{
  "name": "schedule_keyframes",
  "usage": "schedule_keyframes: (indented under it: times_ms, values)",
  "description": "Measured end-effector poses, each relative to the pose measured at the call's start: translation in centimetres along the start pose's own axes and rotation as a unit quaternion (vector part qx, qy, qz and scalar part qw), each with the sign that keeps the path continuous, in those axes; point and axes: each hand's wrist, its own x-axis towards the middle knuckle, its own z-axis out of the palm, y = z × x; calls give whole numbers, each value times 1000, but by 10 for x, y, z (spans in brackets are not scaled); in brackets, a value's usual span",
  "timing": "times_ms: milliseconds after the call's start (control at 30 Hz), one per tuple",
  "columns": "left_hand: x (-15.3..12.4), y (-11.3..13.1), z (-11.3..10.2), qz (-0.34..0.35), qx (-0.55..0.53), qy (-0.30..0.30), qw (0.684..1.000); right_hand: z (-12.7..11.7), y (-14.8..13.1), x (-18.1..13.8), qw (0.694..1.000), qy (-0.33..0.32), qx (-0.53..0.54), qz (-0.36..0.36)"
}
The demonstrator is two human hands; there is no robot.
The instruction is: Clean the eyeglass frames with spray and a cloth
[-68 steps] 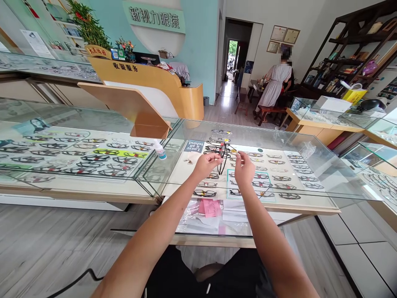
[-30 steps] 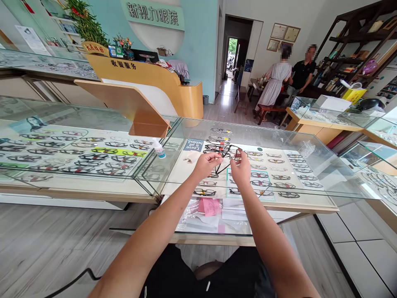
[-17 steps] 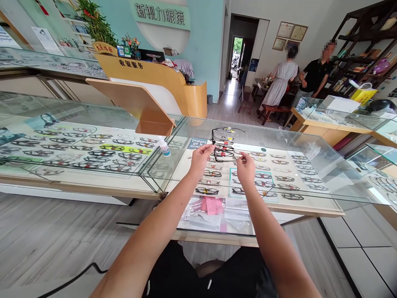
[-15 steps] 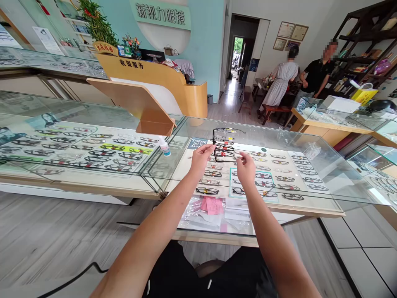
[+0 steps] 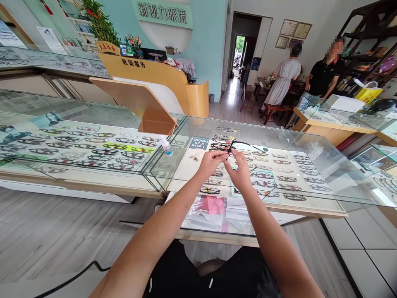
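Both my hands meet over the glass display case (image 5: pixel 310 174). My left hand (image 5: pixel 210 162) and my right hand (image 5: pixel 239 169) are closed in pinches on a black pair of glasses (image 5: pixel 231 145). The frame is held low, almost edge-on, with one thin temple pointing right. Inside the case lie rows of several eyeglass frames (image 5: pixel 288 176) on a white bed. A small white dropper bottle (image 5: pixel 166 146) stands on the glass to the left of my hands.
A second glass case (image 5: pixel 71 145) full of frames runs to the left. A wooden mirror stand (image 5: pixel 139 105) sits behind it, with a yellow reception counter (image 5: pixel 173 82) beyond. Two people (image 5: pixel 322 76) stand at the back right. Pink paper (image 5: pixel 214 205) lies on the lower shelf.
The glasses were held up open and facing me half a second ago. Now they are turned down flat and my hands have come closer together.
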Motion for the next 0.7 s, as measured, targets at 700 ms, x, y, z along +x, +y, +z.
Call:
schedule_keyframes:
  times_ms: [700]
  values:
    - [13, 3, -57, 230, 305, 387, 839, -2, 3, -4, 999, -10, -7, 36]
